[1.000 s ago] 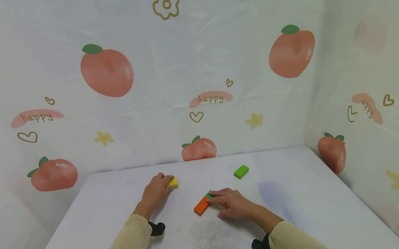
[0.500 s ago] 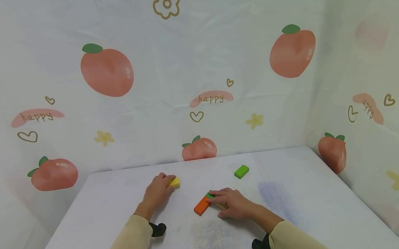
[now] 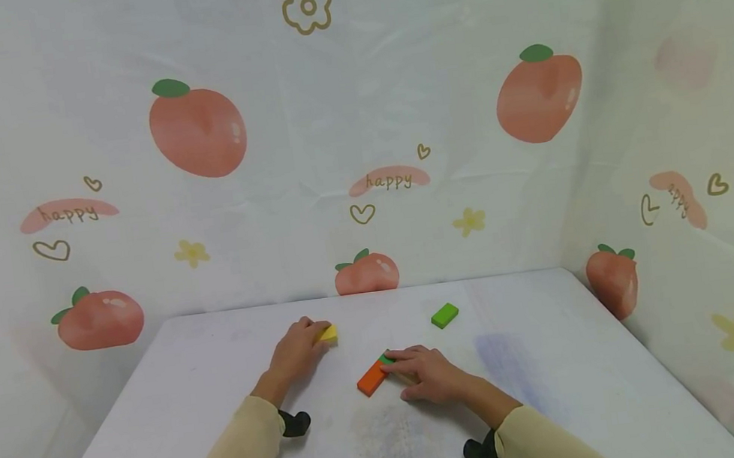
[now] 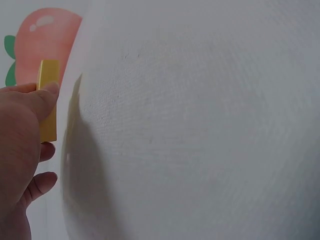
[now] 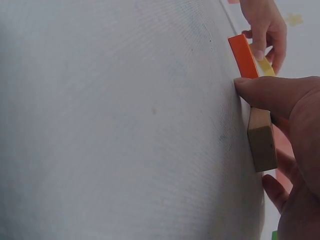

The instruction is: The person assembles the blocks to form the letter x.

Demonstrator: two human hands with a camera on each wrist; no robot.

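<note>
Near the far left-middle of the table, my left hand [image 3: 299,346] pinches a yellow block [image 3: 329,334] between thumb and fingers. The left wrist view shows that yellow block [image 4: 48,127] standing out past the thumb. My right hand [image 3: 434,374] lies over a short row of blocks, fingers extended and thumb apart. Its fingertips touch a green block [image 3: 386,360], which adjoins the end of an orange block [image 3: 371,379]. In the right wrist view, a bare wood-coloured block [image 5: 262,142] shows below the thumb, with the orange block [image 5: 243,56] beyond it.
A light green block [image 3: 445,316] lies on the white table [image 3: 604,398], behind and right of the right hand. Printed fabric [image 3: 353,109] hangs behind the table and along its sides. A black wrist mount [image 3: 479,453] sits at the right cuff.
My left hand has slid a little to the right with the yellow block, coming nearer the row. The right hand and the blocks under it have stayed in place.
</note>
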